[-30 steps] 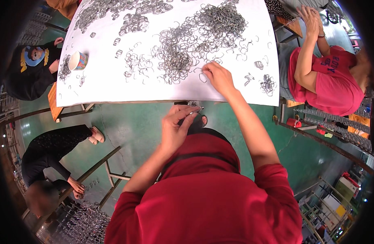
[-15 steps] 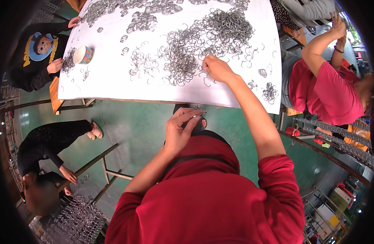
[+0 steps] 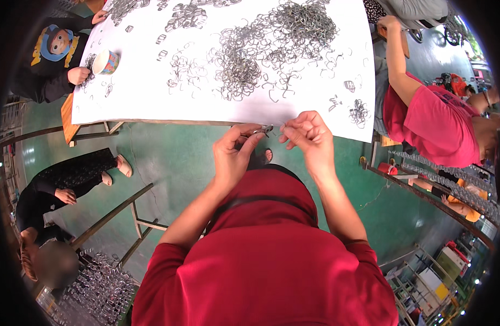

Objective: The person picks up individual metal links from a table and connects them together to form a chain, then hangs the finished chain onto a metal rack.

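- White-topped table (image 3: 135, 100): its far and middle parts are being covered by loose metal pieces, while a barer strip is being left along the near edge.
- Wire heap (image 3: 304, 24) of grey bent hooks: much of the table's centre and far right is being taken up by it, with a thinner scatter being spread around it. Judging by this amount, a large share of the handwork is being left to do.
- Buckle-like pieces (image 3: 187, 16): a looser bank of framed shapes is being set out to the left of the hooks, toward the far edge. Whether these are being counted as done cannot be told, though a more finished look is being given by their closed outlines.
- Left hand (image 3: 232, 152): it is being held just in front of the near edge, thumb and fingertips being pinched together.
- Right hand (image 3: 312, 140): it is being held just beside the left, fingers being curled and thumb being set close to the forefinger, a narrow gap at most; whether anything thin is being gripped there cannot be told.
- Paper cup (image 3: 106, 63): the table's left side is being occupied by it, near a co-worker's hand (image 3: 78, 75).
- Small metal piece (image 3: 268, 130): it is being gripped by the left fingertips, apparently being worked on, its dark end being pointed toward the right hand.
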A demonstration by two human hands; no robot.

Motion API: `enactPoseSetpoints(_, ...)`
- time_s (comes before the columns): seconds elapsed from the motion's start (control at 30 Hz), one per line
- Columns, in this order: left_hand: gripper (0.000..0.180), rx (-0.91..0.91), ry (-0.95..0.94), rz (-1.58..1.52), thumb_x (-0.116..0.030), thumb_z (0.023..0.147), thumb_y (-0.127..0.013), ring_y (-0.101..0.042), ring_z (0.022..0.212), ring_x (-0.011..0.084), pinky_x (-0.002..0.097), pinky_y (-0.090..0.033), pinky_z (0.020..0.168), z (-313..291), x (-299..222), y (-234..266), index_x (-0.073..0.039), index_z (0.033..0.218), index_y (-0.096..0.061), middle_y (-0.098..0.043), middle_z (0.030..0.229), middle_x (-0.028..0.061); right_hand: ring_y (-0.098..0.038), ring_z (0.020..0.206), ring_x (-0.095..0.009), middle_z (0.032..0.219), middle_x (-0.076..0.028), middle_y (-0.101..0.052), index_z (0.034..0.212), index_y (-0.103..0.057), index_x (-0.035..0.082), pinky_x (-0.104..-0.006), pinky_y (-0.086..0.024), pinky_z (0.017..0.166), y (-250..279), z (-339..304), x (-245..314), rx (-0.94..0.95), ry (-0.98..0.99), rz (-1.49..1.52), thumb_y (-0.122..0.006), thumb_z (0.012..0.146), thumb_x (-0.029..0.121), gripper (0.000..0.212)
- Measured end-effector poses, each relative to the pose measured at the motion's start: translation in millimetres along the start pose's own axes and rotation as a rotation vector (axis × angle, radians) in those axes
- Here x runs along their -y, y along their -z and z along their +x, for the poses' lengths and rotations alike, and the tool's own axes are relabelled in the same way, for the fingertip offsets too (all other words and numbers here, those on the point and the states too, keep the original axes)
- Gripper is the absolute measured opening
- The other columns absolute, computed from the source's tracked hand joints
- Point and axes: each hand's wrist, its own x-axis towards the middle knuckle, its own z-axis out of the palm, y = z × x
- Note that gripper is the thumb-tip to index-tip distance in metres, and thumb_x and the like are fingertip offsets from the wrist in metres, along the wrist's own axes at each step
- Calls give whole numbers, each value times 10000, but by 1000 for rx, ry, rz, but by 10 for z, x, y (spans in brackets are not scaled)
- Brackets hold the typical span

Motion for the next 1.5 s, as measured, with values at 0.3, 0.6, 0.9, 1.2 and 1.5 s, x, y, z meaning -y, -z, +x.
enactPoseSetpoints(0.3,74,149,-332,143,10,846,-600,-627,787,144,279,-499,693,212,36,237,8,908,-641,-669,878,95,-637,752,-172,883,-155,-606,882,-414,33,-274,-541,656,-319,-100,-226,-124,362,-16,-559,828,-132,227)
enactPoseSetpoints(0.6,269,-492,-160,913,-194,795,-671,-656,860,285,359,-509,776,2401,1529,1983,-4,985,-665,-667,934,182,-627,764,-186,880,-169,-601,870,-367,45,-292,-543,674,-360,-151,-315,-21,470,-117,-532,819,-174,279)
enactPoseSetpoints(0.9,392,-12,195,1115,-243,691,-751,-659,792,249,334,-517,751,2951,1222,2111,-69,1030,-660,-688,863,131,-649,790,-174,893,-158,-622,847,-392,31,-290,-552,699,-303,-187,-379,-82,484,-199,-549,818,-161,249)
enactPoseSetpoints(1.2,268,352,111,91,-50,843,-639,-600,750,47,191,-469,638,1012,-29,575,-33,1108,-601,-680,876,22,-645,767,-140,913,-135,-630,825,-428,3,-264,-551,694,-309,-98,-455,-122,457,-239,-553,817,-142,192)
enactPoseSetpoints(1.5,111,209,122,-130,19,829,-640,-613,711,62,181,-483,598,244,-171,110,1,936,-662,-658,911,54,-653,750,-147,867,-100,-631,862,-482,3,-265,-546,651,-286,-93,-517,-158,421,-283,-593,827,-85,146)
